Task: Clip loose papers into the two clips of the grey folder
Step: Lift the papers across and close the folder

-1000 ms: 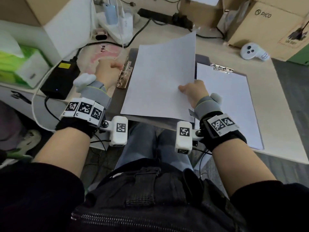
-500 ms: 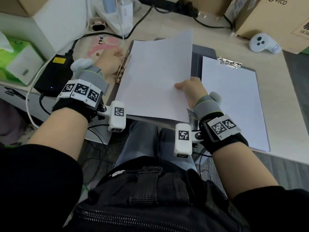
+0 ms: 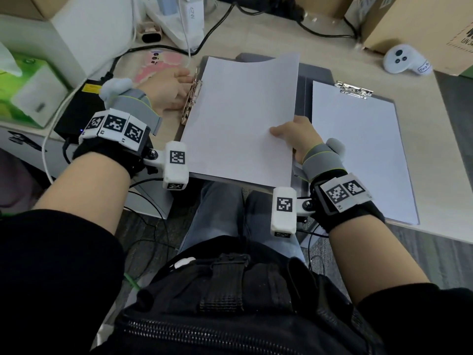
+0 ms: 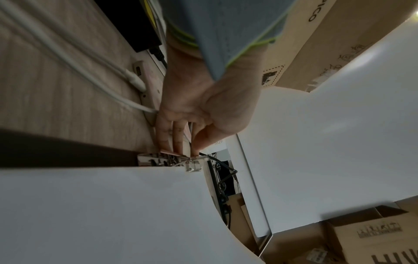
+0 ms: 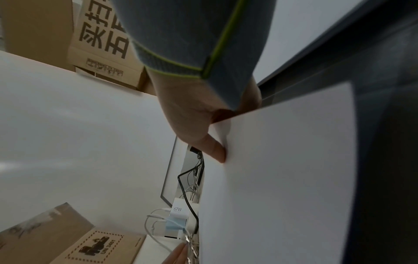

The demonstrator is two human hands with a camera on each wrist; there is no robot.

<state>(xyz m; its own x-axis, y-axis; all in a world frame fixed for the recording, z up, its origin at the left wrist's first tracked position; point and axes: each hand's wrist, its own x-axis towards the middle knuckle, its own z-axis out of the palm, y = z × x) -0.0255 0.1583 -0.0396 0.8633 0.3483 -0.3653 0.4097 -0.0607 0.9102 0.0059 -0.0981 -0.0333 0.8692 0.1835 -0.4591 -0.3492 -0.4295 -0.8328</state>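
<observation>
Paper (image 3: 240,119), a loose white sheet, lies over the left half of the grey folder (image 3: 303,80), which sits open at the desk's (image 3: 256,39) front edge. The right hand (image 3: 297,135) pinches the sheet's right edge, thumb on top and fingers beneath. The sheet's left edge meets the side clip (image 3: 190,98) on the folder's left border, and the left hand (image 3: 166,90) grips that clip's lever between thumb and fingers (image 4: 178,141). On the folder's right half, another sheet (image 3: 358,152) sits under the top clip (image 3: 354,89). A white controller (image 3: 407,62) rests near the desk's far right corner.
</observation>
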